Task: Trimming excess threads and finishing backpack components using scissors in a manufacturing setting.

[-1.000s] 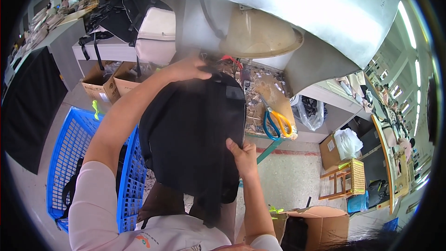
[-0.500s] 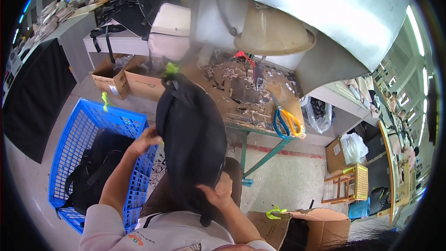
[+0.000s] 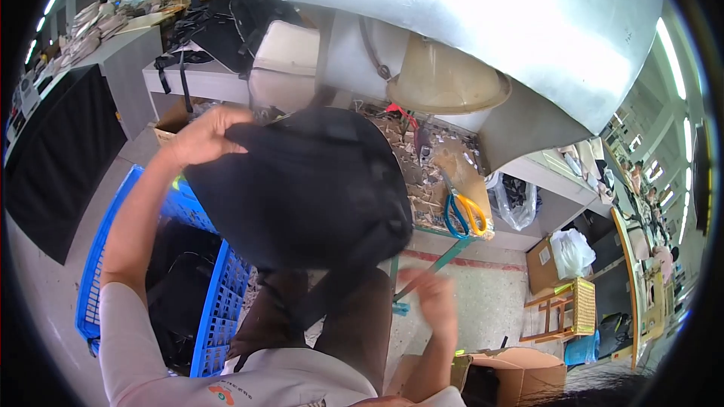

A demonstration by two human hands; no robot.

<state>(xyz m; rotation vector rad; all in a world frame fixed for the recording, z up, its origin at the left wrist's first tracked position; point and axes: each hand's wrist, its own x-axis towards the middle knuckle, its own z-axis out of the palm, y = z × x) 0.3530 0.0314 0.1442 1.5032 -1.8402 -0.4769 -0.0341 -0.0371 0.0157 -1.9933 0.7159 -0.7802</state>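
A black backpack (image 3: 302, 188) hangs in front of me above my lap, its broad flat side spread toward me and a strap trailing below. My left hand (image 3: 211, 136) is closed around its upper left edge, thumb in front. Off its lower right side is my right hand (image 3: 434, 294), apart from the fabric and smeared by motion, so its fingers cannot be read. To my left stands a blue plastic crate (image 3: 219, 316), with black bags (image 3: 181, 294) lying inside.
Scraps cover a low workbench (image 3: 430, 215) ahead, with blue-and-orange-handled scissors (image 3: 464, 215) at its right corner. A beige lampshade-like hood (image 3: 445, 79) hangs above it. Black bags (image 3: 234, 22) pile up at the back left. An open cardboard box (image 3: 528, 377) stands at my lower right.
The backpack has turned from narrow and upright to broad side on. My left hand has risen and taken its upper left edge; my right hand has let go and moved right.
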